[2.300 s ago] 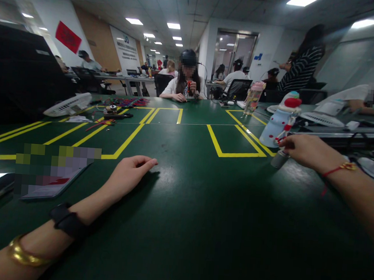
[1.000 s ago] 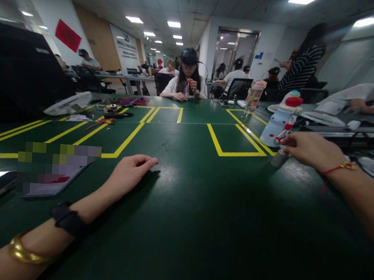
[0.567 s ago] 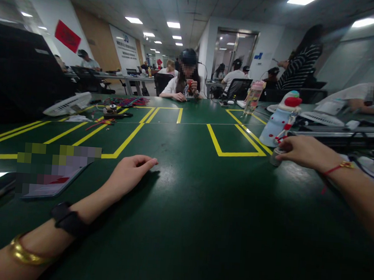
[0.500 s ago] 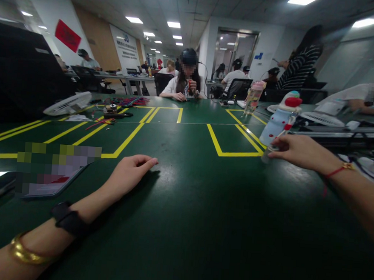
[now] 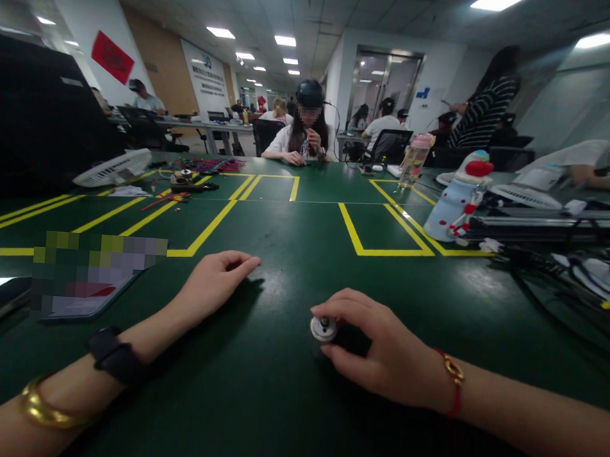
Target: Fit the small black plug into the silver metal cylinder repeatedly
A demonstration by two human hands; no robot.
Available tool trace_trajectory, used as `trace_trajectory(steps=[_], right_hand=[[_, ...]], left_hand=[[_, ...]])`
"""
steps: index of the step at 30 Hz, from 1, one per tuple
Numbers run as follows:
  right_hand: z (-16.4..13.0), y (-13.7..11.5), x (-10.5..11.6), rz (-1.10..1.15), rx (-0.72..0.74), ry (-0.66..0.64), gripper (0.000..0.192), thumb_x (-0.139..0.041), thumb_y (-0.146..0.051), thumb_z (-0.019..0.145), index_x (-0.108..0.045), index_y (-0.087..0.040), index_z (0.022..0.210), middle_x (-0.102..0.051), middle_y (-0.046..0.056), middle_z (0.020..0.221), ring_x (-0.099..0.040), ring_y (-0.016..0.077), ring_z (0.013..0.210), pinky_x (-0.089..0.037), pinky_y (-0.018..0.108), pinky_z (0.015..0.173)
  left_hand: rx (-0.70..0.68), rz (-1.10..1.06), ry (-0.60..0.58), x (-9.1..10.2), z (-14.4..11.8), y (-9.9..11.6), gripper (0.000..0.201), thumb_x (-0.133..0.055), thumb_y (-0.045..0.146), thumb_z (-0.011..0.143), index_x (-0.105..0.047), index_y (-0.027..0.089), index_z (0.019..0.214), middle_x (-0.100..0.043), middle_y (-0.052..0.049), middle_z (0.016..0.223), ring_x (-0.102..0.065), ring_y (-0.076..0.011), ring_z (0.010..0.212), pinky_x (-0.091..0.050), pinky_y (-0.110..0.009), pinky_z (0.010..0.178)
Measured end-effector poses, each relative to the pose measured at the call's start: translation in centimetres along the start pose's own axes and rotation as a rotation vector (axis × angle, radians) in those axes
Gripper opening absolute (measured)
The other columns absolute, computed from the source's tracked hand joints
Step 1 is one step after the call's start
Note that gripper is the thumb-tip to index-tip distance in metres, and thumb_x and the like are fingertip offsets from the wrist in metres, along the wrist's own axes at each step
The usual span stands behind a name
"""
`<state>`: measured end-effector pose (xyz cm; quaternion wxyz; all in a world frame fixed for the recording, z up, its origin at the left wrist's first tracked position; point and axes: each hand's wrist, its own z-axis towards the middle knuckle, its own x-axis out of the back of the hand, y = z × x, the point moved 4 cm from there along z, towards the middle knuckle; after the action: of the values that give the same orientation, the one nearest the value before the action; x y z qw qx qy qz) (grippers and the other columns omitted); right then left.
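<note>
My right hand (image 5: pixel 374 348) grips a small silver cylinder that looks like a motor (image 5: pixel 323 328), thumb on the near side and fingers on the far side. It stands upright near the middle of the green table (image 5: pixel 266 407), a short stub showing on its top face. My left hand (image 5: pixel 215 285) rests on the table to the left of it, fingers curled and thumb tip against the index finger. Nothing shows between them. Left of that hand lies a partly blurred flat case or phone (image 5: pixel 88 300).
At the right stand a light-blue bottle (image 5: pixel 445 207) and a clear bottle with a pink lid (image 5: pixel 415 159), near bundled cables (image 5: pixel 557 274). Wires and small parts (image 5: pixel 183 178) lie at the far left beside a white fan (image 5: pixel 113 168). A person (image 5: pixel 301 131) sits opposite.
My right hand has brought the small motor from beside the blue bottle leftward and nearer, to the table's middle. My left hand has stayed in place.
</note>
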<state>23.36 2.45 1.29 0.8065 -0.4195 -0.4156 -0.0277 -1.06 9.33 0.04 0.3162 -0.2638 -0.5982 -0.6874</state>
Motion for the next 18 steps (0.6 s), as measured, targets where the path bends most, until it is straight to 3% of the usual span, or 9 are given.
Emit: trace_trajectory(steps=[4,7,9,13,16,18], right_hand=[[-0.3,1.3,-0.3,0.041,-0.098,0.013,0.055,-0.063,-0.033,0.073,-0.044,-0.022,0.123,-0.054,0.004,0.114,-0.053,0.0120,0.099,-0.043,0.027,0.088],[-0.4,1.6,-0.7,0.052,-0.133,-0.010,0.045,-0.062,-0.035,0.074,-0.050,-0.021,0.115,-0.057,0.004,0.109,-0.053,0.0128,0.096,-0.043,0.028,0.085],[-0.3,1.6,-0.9,0.055,-0.131,-0.021,0.039,-0.060,-0.034,0.075,-0.052,-0.020,0.111,-0.057,0.004,0.106,-0.053,0.0133,0.094,-0.043,0.029,0.084],[-0.3,1.5,-0.7,0.040,-0.141,0.007,0.037,-0.061,-0.032,0.074,-0.053,-0.019,0.108,-0.058,0.005,0.102,-0.053,0.0139,0.090,-0.043,0.029,0.080],[-0.4,1.8,-0.4,0.009,-0.183,0.074,0.033,-0.061,-0.028,0.072,-0.052,-0.019,0.103,-0.058,0.003,0.096,-0.053,0.0128,0.085,-0.042,0.027,0.075],[-0.5,1.9,-0.4,0.001,-0.191,0.102,0.032,-0.060,-0.025,0.072,-0.050,-0.020,0.102,-0.057,0.003,0.095,-0.052,0.0121,0.083,-0.042,0.027,0.073]], left_hand=[[-0.229,-0.073,-0.060,-0.7,-2.3,4.0,0.033,-0.047,0.046,0.083,-0.065,0.023,0.099,-0.063,-0.004,0.093,-0.056,-0.0186,0.079,-0.042,-0.030,0.068],[-0.400,-0.133,-0.206,-1.9,-4.7,7.5,0.024,-0.052,0.040,0.083,-0.067,0.028,0.098,-0.060,-0.003,0.096,-0.055,-0.0173,0.085,-0.044,-0.028,0.071],[-0.435,-0.147,-0.261,-2.5,-5.7,8.9,0.018,-0.054,0.035,0.082,-0.068,0.028,0.092,-0.059,-0.002,0.094,-0.055,-0.0168,0.086,-0.044,-0.029,0.074],[-0.369,-0.191,-0.213,-2.3,-5.9,9.5,0.016,-0.055,0.036,0.081,-0.070,0.029,0.084,-0.059,-0.002,0.089,-0.055,-0.0178,0.083,-0.045,-0.031,0.072],[-0.291,-0.217,-0.121,-1.5,-5.2,8.7,0.018,-0.059,0.042,0.078,-0.070,0.030,0.085,-0.060,-0.002,0.088,-0.055,-0.0181,0.080,-0.044,-0.031,0.069],[-0.265,-0.208,-0.137,-1.6,-4.9,7.9,0.018,-0.062,0.044,0.075,-0.071,0.030,0.083,-0.060,-0.001,0.088,-0.055,-0.0178,0.080,-0.044,-0.031,0.070]])
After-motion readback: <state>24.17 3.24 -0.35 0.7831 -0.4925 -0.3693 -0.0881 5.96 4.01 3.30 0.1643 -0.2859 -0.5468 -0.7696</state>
